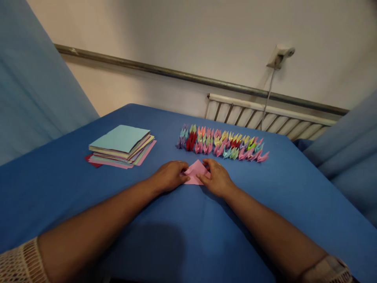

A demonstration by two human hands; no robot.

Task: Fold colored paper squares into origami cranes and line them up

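A pink sheet of paper, folded to a triangle with its point away from me, lies on the blue table cover. My left hand grips its left corner between thumb and fingers. At the opposite corner my right hand holds the paper, its thumb resting on top near the middle. The fingers partly cover both side corners. Beyond my hands stand rows of small folded paper cranes in pink, red, yellow, green and blue.
To the left sits a stack of coloured paper squares, light blue on top. Behind the table are a wall rail, a radiator and a socket with a plugged cord. Blue curtains hang at both sides.
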